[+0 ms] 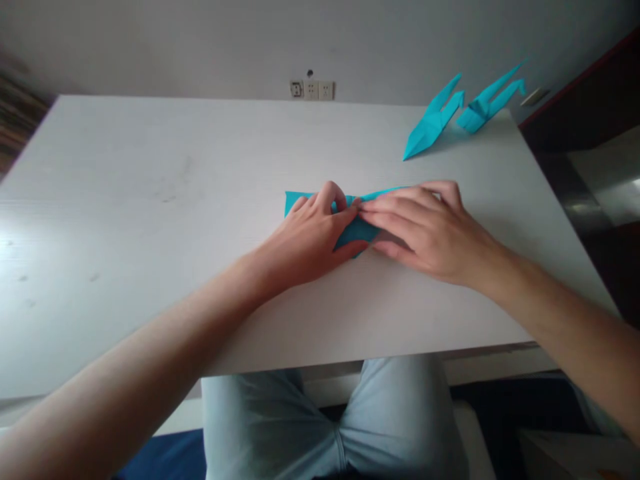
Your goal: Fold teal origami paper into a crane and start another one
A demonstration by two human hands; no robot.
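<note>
A blue folded sheet of paper (357,231) lies on the white table, largely covered by both hands. My left hand (317,230) rests over its left part, thumb and fingers bent and pressed on the paper. From the right, my right hand (425,227) lies across the other part, its fingers held together on the paper. The fingertips of the two hands meet near the paper's middle. A corner of the paper shows left of my left hand, and a thin upper edge shows above my right fingers.
Two blue paper cranes, one (431,125) nearer and one (483,110) farther right, stand at the back right of the white table (125,200). Wall sockets (311,90) are behind the back edge. The person's legs are below the front edge.
</note>
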